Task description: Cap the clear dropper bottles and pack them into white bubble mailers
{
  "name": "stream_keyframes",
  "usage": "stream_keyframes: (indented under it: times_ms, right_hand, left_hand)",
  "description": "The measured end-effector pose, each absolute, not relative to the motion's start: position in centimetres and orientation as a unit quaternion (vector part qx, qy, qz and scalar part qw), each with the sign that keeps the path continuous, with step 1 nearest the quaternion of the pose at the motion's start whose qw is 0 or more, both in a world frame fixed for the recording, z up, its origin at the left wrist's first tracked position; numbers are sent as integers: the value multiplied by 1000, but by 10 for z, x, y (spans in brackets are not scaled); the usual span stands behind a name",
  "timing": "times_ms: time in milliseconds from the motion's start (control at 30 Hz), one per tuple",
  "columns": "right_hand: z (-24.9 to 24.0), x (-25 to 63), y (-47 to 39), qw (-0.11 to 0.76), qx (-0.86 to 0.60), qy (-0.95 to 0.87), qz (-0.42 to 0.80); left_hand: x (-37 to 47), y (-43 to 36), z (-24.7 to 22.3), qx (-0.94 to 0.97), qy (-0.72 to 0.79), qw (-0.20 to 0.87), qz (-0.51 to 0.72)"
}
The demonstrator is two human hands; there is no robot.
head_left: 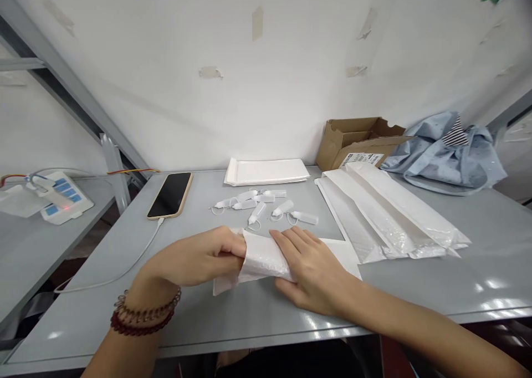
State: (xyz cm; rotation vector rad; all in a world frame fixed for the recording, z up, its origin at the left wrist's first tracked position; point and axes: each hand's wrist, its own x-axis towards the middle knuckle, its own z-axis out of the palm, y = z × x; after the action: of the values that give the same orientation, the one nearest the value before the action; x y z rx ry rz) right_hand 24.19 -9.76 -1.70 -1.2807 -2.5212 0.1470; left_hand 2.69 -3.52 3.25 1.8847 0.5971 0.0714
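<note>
Across the front of the grey table lies a white padded bubble mailer [266, 255], its opening facing left. My left hand [208, 256] is at that opening with its fingers closed. Its fingertips go inside the mailer, so what they hold, if anything, is hidden. From the right, my right hand [307, 264] grips the mailer, fingers on top and thumb along the near edge. Just beyond my hands lie several small clear plastic dropper bottles [257, 213] with tethered caps.
Behind the bottles, a stack of white mailers [268, 172] lies by the wall. More bubble mailers [386, 212] fan out at right, near an open cardboard box [357, 139] and light blue cloth [455, 153]. At left are a charging phone [170, 195] and a power strip [66, 198].
</note>
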Motion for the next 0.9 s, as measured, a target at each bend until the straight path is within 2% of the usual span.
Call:
stream_keyframes:
  times_ms: [133,233,300,433,567,767,900]
  right_hand:
    - [-13,246,-95,188,-448,-874,16]
    - [-10,249,-94,194,-450,-872,-2]
    - [-7,249,-96,192,-446,-874,6]
    - [-1,247,-102,197,-430,-881,17]
    - [1,244,-104,197,-413,-889,-4]
    - [4,243,-101,146,-393,-905,-70]
    - [3,241,-103,88,-347,-933,-42]
  left_hand:
    - [3,-31,39,751,368,524,165]
    - [-2,-25,38,702,532,399,254]
    - [2,-24,38,711,564,356,223]
    - [6,-26,40,755,441,477,92]
    - [-3,-27,39,744,371,546,103]
    - [0,-31,35,767,393,507,-15]
    - [6,-35,32,775,377,501,-74]
